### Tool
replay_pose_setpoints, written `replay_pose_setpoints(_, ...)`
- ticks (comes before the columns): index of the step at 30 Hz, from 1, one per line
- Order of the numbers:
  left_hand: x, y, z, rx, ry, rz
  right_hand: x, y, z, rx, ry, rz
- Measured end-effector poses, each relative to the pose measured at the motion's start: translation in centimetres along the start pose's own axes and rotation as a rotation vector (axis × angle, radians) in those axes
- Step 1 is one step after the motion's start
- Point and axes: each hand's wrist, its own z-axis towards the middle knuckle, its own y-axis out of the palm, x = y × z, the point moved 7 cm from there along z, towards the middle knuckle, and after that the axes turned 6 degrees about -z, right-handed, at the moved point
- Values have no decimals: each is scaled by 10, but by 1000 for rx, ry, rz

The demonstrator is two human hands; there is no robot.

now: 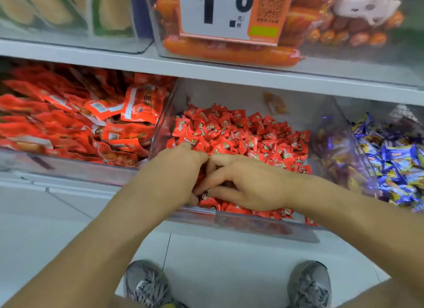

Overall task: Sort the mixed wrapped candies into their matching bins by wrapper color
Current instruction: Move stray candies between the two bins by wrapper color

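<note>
Shoes (148, 284), grey with laces, stand on pale floor tiles (229, 262) at the bottom of the view, toes toward the shelving. Above them both bare forearms reach forward into the middle bin (263, 227), a clear plastic tub whose front lip faces the person. The left hand (181, 168) lies with its back up over the left part of the heap, its fingers bent down into the wrappers and mostly hidden, so whether they grip anything cannot be told. The right hand (247, 184) rests just beside it, touching it, with fingers curled toward the left hand and down among the sweets near the front lip; they appear to pinch at one small wrapped piece, but the grip is not clear. The red candies (252, 135) fill this bin in a loose heap, small red wrappers with a dark and gold mark. One orange-brown packet (274, 103) lies apart, farther back in the same tub. To the right, past a clear divider, sits a bin of blue and yellow candies (394, 161). To the left, another tub holds larger red pouches (80, 124). On the shelf (206, 71) above, farther off, a clear box contains orange sausages (229, 53), with a price card (220, 12) showing large black digits on its front. At the far left, more clear boxes hold blurred yellowish goods (46, 7).
</note>
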Motion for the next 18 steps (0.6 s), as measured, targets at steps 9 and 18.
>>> replay_pose_setpoints(9, 41, 18, 46, 64, 189, -340, 66, -20, -33, -119, 246, -296)
replay_pose_setpoints(18, 18, -40, -12, 181, 29, -181, 51, -71, -48, 196, 317, -83)
